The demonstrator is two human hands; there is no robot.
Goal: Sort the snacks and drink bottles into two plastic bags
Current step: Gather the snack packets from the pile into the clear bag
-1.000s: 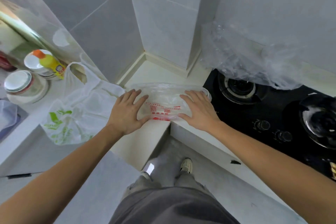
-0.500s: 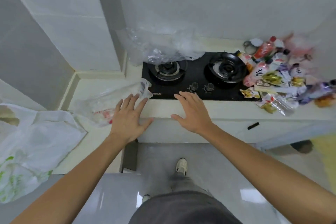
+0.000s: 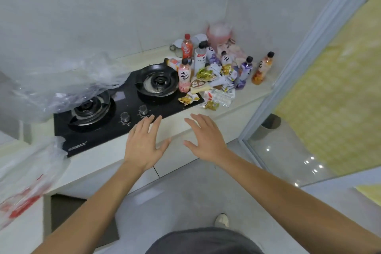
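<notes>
Left hand (image 3: 144, 144): one, fingers spread wide, palm down, empty; fingertips over the near edge of the stove, close to the right knob. Whether it touches the surface cannot be told.

Right hand (image 3: 206, 138): one, fingers spread, palm down, empty; over the near edge of the table (image 3: 206, 115), just right of the left hand and apart from it.

Stove (image 3: 115, 113): one, black glass, two burners, two knobs; set into the table, left of the goods.

Drink bottles: seven counted, all upright, at the far right of the table. Red-capped bottle (image 3: 187, 47), farthest back; pink bottle (image 3: 184, 77), just beside the right burner; white bottle (image 3: 200, 57); two pale purple bottles behind the snacks; purple bottle (image 3: 245, 70); orange bottle (image 3: 262, 69), farthest right. More may be hidden behind.

Snack packets (image 3: 214, 88): a loose heap in front of the bottles, overlapping; count cannot be told. One yellow packet (image 3: 188, 99) lies on the stove's right corner.

Plastic bag with red print (image 3: 26, 175): one, clear, blurred, lying on the table at the near left, well apart from both hands.

Crumpled clear plastic (image 3: 68, 80): one mass, over the far left of the stove.
</notes>
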